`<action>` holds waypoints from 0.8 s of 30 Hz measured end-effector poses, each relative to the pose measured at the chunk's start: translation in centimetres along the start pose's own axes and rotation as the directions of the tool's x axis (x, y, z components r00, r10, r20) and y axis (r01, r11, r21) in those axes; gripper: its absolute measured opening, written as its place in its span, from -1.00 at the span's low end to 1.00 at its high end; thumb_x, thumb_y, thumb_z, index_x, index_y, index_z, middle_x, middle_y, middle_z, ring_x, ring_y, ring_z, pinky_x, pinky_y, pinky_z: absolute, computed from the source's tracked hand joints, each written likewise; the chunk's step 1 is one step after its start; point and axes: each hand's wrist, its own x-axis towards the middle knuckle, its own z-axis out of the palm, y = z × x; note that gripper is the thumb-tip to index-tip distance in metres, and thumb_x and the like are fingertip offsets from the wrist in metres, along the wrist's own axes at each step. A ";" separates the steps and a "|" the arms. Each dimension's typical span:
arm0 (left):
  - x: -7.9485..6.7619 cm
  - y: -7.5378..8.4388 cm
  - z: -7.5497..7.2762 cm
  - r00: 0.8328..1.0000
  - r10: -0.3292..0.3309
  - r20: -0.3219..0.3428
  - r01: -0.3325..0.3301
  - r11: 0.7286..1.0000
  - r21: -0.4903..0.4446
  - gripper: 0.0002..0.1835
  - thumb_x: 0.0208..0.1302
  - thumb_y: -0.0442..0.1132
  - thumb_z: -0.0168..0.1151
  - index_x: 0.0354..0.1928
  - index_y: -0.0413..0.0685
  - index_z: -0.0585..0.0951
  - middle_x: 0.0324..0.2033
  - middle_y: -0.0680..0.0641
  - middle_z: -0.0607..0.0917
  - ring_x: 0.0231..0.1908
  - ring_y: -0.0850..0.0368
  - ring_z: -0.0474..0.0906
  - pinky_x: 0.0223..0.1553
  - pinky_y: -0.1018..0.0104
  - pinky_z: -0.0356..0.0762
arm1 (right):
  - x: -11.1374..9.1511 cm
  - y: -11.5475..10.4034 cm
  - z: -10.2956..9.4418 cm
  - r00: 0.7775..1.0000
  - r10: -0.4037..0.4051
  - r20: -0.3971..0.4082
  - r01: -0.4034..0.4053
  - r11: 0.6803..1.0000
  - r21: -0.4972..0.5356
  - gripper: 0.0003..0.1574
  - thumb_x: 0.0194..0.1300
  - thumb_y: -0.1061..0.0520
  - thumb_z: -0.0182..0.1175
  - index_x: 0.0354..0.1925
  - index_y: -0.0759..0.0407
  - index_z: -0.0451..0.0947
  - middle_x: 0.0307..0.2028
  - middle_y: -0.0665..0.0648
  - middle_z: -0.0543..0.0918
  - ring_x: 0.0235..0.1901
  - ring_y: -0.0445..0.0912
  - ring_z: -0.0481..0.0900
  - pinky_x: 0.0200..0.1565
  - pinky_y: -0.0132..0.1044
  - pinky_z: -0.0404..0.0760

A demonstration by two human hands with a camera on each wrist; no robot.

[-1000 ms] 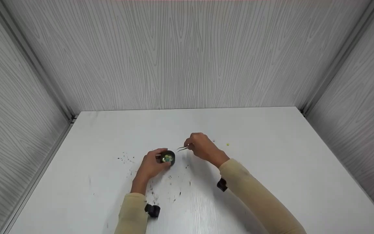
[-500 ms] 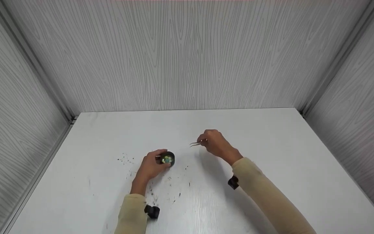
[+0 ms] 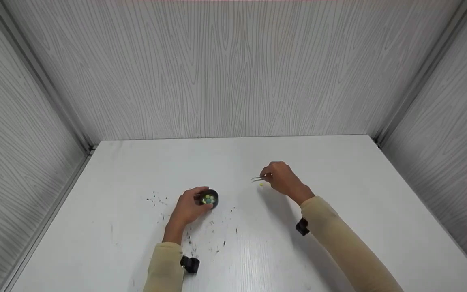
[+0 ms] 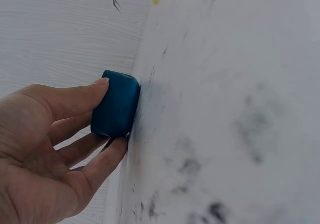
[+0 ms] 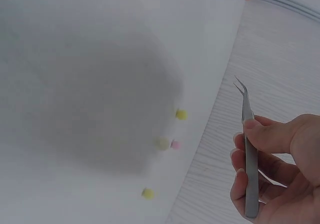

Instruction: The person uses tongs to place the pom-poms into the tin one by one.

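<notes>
My left hand grips a small dark cup between thumb and fingers, on the table. Its outside looks blue in the left wrist view, where the cup touches the white surface. Several pale green, yellow and bluish beads lie inside it. To the right, my right hand pinches a pair of silver bent-tip tweezers above the table. Their tips are slightly apart with nothing between them. Below the tweezers, the right wrist view has yellow beads, a pink bead and a pale bead on the table.
Dark specks and smudges mark the white table around the left forearm. Grey wood-grain panels rise behind the table and at both sides. A black wrist camera sits at the left sleeve.
My right hand has moved to the right with the tweezers, away from the cup, and a yellow bead now shows below them. The left hand and cup have stayed almost still.
</notes>
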 end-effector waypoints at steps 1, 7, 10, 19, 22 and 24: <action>0.0 0.0 0.0 1.000 0.002 -0.001 -0.002 1.000 0.000 -0.40 0.29 -0.35 0.41 0.38 -0.13 0.53 0.28 -0.29 0.61 0.24 -0.22 0.61 0.31 -0.13 0.53 | -0.1 0.2 0.0 1.000 0.006 0.005 -0.006 1.000 0.001 -0.79 0.33 0.42 0.28 -0.15 0.29 0.80 -0.25 0.25 0.77 -0.19 0.06 0.73 -0.12 -0.08 0.75; 0.0 -0.1 0.0 1.000 0.013 -0.003 -0.013 1.000 0.001 -0.41 0.29 -0.35 0.40 0.37 -0.16 0.53 0.27 -0.29 0.62 0.25 -0.23 0.60 0.31 -0.14 0.52 | -0.6 0.9 0.1 0.999 0.033 0.015 -0.033 0.999 0.024 -0.79 0.36 0.41 0.26 -0.14 0.29 0.80 -0.23 0.24 0.77 -0.18 0.06 0.72 -0.09 -0.05 0.73; 0.0 -0.1 0.0 1.000 0.014 -0.001 -0.014 1.000 0.002 -0.41 0.30 -0.35 0.40 0.37 -0.16 0.53 0.28 -0.28 0.61 0.26 -0.23 0.59 0.32 -0.14 0.52 | -0.8 1.2 0.0 0.999 0.037 0.008 -0.037 0.999 0.025 -0.80 0.35 0.41 0.27 -0.15 0.30 0.80 -0.23 0.25 0.77 -0.18 0.07 0.72 -0.10 -0.03 0.73; 0.0 0.0 -0.1 1.000 0.010 -0.003 -0.010 1.000 0.004 -0.41 0.30 -0.35 0.40 0.37 -0.15 0.53 0.28 -0.27 0.62 0.26 -0.23 0.58 0.32 -0.14 0.51 | -1.1 1.9 0.3 0.999 0.041 0.006 -0.041 0.999 0.020 -0.81 0.34 0.39 0.29 -0.14 0.30 0.80 -0.22 0.27 0.79 -0.19 0.08 0.73 -0.13 -0.04 0.73; 0.0 0.0 -0.1 1.000 0.006 -0.003 -0.006 1.000 0.004 -0.41 0.30 -0.34 0.40 0.38 -0.14 0.53 0.29 -0.27 0.61 0.27 -0.23 0.58 0.32 -0.13 0.52 | -1.2 2.2 0.3 0.998 0.058 0.013 -0.059 0.998 0.032 -0.80 0.35 0.40 0.28 -0.13 0.30 0.80 -0.21 0.27 0.78 -0.19 0.08 0.73 -0.14 -0.04 0.72; 0.1 0.0 -0.1 1.000 0.002 -0.002 -0.002 1.000 0.003 -0.41 0.30 -0.34 0.40 0.38 -0.13 0.53 0.29 -0.27 0.61 0.28 -0.23 0.58 0.33 -0.13 0.52 | -1.2 2.3 0.4 0.998 0.067 0.020 -0.068 0.997 0.035 -0.79 0.35 0.39 0.28 -0.11 0.30 0.80 -0.20 0.27 0.78 -0.18 0.08 0.72 -0.14 -0.05 0.72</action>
